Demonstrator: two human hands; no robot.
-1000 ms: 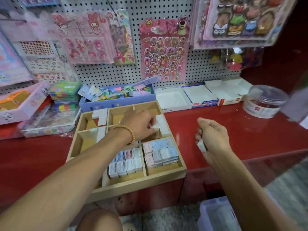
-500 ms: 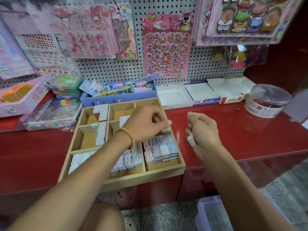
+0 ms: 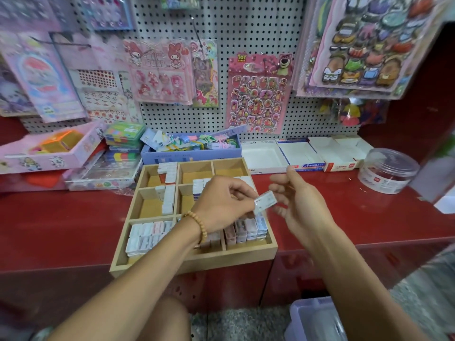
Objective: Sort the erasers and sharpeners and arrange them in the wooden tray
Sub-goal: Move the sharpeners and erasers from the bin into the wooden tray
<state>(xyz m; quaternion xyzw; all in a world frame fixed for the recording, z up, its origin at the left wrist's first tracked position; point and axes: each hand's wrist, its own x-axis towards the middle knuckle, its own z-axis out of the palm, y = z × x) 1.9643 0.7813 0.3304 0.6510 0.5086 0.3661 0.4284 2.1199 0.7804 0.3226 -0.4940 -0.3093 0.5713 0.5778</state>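
Roughly halfway I'd guess: wooden tray (image 3: 194,263) mid-frame has its near compartments packed but far ones mostly bare, my left hand (image 3: 222,204) pinching one small eraser (image 3: 264,201) above it, right hand (image 3: 299,207) open and empty alongside.

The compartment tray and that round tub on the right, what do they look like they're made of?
The compartment tray looks like pale unfinished wood or plywood: matte tan walls with thin dividers and a slightly darker, cork-like floor. The round tub looks like clear glossy plastic: you can see through its wall and lid, and it carries a white printed label.
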